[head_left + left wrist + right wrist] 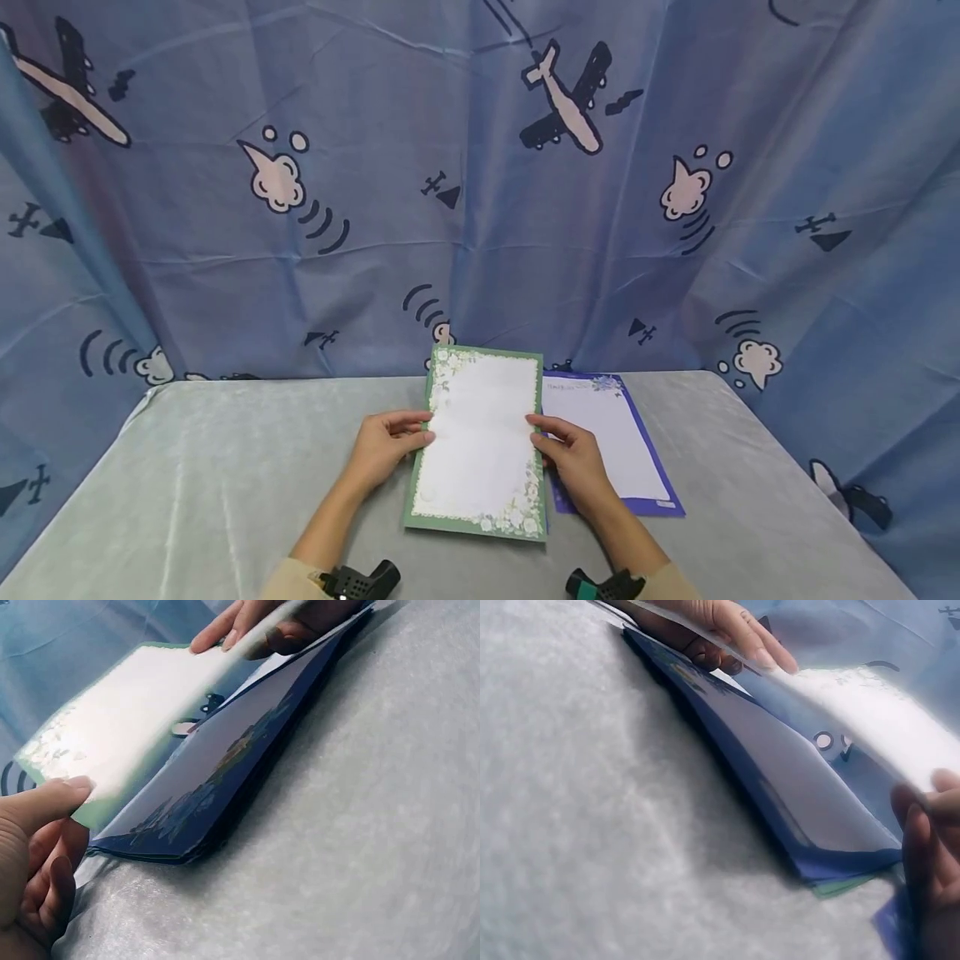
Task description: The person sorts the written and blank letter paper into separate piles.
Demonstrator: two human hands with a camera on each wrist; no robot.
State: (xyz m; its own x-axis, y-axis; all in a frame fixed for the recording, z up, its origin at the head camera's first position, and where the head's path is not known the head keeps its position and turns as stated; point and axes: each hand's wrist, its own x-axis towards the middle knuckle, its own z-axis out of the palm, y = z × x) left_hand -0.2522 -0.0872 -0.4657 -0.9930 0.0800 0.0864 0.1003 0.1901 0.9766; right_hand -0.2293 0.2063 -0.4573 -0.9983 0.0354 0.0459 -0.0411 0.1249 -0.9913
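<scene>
Black wrist units [366, 582] lie nearest; left hand [381, 452] and right hand [576, 462] pinch a green-bordered sheet [482, 442] above what seems a paper pile [206, 795]. We judge this a holding-up step; any next move calls for level edges.

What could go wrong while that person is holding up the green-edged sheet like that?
The green-edged sheet is pinched only at its side edges, so it might bow or crease if the left hand and right hand squeeze inward. If either grip slips, it could land askew on the stack underneath. The right hand also seems to be over the purple-edged sheet, so it might nudge that.
</scene>
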